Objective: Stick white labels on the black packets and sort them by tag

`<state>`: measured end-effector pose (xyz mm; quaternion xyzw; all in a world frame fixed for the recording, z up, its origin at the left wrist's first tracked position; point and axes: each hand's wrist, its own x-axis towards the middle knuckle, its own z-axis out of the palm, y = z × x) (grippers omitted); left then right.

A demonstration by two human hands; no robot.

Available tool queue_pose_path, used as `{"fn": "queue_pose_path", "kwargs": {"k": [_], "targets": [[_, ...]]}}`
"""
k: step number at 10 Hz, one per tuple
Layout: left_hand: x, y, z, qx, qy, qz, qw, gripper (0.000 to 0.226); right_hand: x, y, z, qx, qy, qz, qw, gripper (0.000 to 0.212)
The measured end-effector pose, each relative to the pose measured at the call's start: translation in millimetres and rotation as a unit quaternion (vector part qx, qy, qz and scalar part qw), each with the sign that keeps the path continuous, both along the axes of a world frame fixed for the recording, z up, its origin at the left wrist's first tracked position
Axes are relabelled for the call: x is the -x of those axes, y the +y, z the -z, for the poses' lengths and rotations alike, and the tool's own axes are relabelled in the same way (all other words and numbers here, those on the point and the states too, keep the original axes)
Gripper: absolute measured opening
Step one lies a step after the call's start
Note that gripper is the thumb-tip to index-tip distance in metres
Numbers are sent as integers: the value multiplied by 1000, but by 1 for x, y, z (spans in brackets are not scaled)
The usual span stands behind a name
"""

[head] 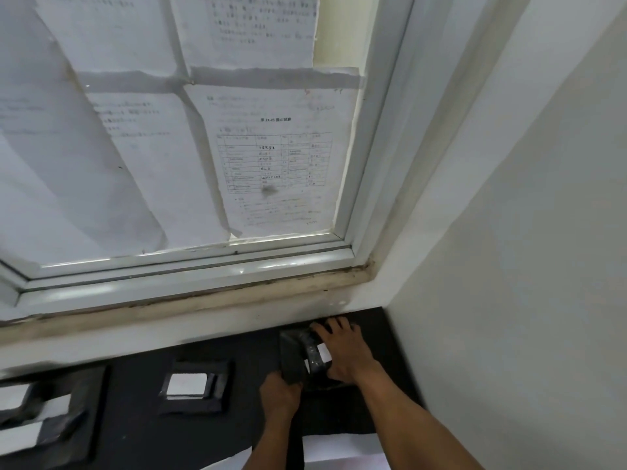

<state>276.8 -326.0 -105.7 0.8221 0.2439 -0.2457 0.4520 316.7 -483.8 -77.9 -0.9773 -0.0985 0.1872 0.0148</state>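
Observation:
A small stack of black packets [298, 354] with white labels lies on the black table [135, 418] near the wall corner. My right hand [342, 351] lies flat over the stack's right side, fingers spread across it. My left hand [280, 395] grips the near edge of the front packet. A white label [324, 352] shows between my hands. A labelled black packet [191, 385] lies alone at the centre, and more labelled packets [40, 412] are piled at the left.
A white-framed window [190, 266] covered with printed paper sheets rises behind the table. A white wall [509, 300] closes the right side. White paper [342, 447] lies at the near table edge between my forearms.

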Motion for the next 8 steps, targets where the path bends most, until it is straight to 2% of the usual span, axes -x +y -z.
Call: {"fn": "queue_pose_path", "kwargs": {"k": [1,3,4,5,6,7,8], "targets": [[0,3,2,-38,-15,34,999,15,1,-2,7,17,22,-2,1000,97],[3,9,-1,-126,10,99,987,29,11,-5,16,-13,40,25,999,98],[4,23,-14,-129,-19,113,985,30,14,5,-1,-21,47,30,998,102],[1,47,-38,-117,-87,174,974,29,17,26,-28,-67,34,56,996,95],[2,85,-79,-124,-149,217,957,34,24,60,-77,-129,4,118,985,97],[8,138,-134,-95,-216,154,959,41,33,103,-137,-220,-85,142,961,92],[13,190,-197,-116,-281,102,947,44,42,150,-201,-303,-175,120,929,90]]}}
